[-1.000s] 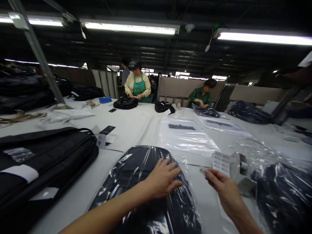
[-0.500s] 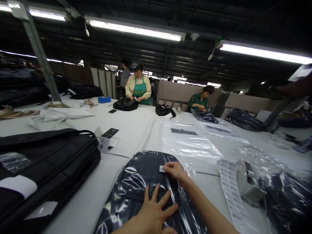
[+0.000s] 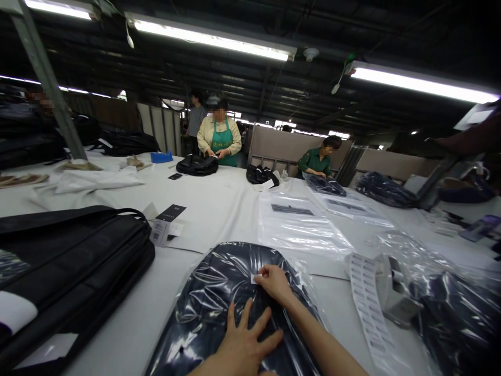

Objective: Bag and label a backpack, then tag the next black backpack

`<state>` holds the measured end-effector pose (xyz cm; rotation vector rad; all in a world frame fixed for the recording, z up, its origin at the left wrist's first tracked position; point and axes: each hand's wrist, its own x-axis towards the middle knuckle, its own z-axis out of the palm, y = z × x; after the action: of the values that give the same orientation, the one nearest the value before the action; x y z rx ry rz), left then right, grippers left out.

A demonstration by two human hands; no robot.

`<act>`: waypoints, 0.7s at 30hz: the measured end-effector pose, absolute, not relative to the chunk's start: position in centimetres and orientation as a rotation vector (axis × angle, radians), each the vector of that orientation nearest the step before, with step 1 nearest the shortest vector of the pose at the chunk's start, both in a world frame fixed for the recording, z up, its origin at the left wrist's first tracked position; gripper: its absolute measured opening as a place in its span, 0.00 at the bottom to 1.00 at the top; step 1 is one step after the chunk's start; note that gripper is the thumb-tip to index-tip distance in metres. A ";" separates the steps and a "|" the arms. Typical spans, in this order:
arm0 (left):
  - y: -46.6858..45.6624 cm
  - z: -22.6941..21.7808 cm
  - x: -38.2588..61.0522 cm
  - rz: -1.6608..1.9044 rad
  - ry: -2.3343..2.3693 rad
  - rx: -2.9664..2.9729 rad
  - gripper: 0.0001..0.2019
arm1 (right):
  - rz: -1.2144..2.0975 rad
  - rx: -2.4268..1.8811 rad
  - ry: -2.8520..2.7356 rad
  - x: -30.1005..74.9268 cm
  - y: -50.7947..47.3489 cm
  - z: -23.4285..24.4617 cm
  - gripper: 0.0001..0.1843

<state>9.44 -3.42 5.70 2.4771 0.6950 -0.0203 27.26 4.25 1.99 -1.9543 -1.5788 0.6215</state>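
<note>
A dark backpack in a clear plastic bag (image 3: 207, 292) lies on the white-covered table in front of me. My left hand (image 3: 246, 337) rests flat on the plastic, its fingers spread. Farther up the bag, my right hand (image 3: 274, 282) pinches a small white label (image 3: 255, 279) between thumb and fingertips. The label is at the plastic surface; I cannot tell whether it is stuck down. To the right, a strip of printed labels (image 3: 368, 297) trails from a grey label dispenser (image 3: 397, 297).
On the left lies a black backpack (image 3: 90, 261) with hang tags (image 3: 166, 222). Flat clear plastic bags (image 3: 301, 230) lie beyond my hands. Plastic-wrapped dark bags (image 3: 457, 313) sit at the right. Two co-workers (image 3: 221, 137) (image 3: 319, 159) handle bags across the table.
My right hand has shifted slightly left and down with the label, and the plastic beneath it has creased. My left hand stays spread on the bag. The whole view has shifted a little.
</note>
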 end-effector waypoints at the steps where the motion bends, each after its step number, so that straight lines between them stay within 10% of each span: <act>1: -3.5 5.6 9.5 -0.027 0.702 2.472 0.31 | 0.564 -1.973 -1.590 27.2 4.0 2.1 0.09; 13: -0.8 6.2 10.2 0.062 1.080 2.636 0.32 | 0.421 -1.766 -1.841 28.6 1.8 2.9 0.10; 21: 5.1 4.5 3.8 0.350 1.465 2.574 0.26 | 0.427 -2.275 -1.231 41.3 1.5 1.6 0.30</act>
<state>3.77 5.07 4.54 2.5737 1.4650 0.3495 41.31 1.49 1.63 -2.2748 -1.2305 0.4275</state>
